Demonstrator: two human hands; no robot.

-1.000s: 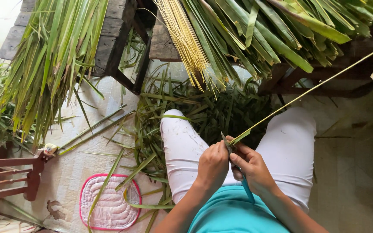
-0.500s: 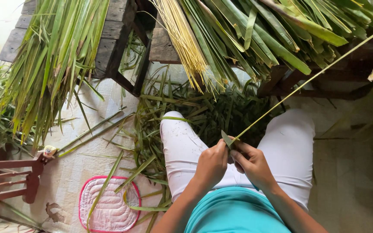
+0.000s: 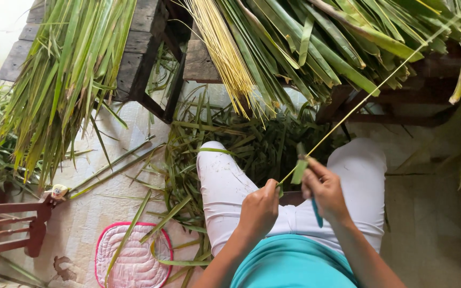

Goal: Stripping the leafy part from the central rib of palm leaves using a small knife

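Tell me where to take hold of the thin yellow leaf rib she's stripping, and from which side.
Grip the leaf rib at its near end, just beyond the left hand, probably coming from below. It is thin, straight and slants up to the right, so the far part hangs free and would likely bend. The right hand with the knife occupies the other side.

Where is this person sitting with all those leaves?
Probably a home yard or porch used as a leaf-stripping spot. Long green palm leaves hang over dark wooden benches, a bundle of yellow stripped ribs lies beside them, and leaf scraps cover the floor.
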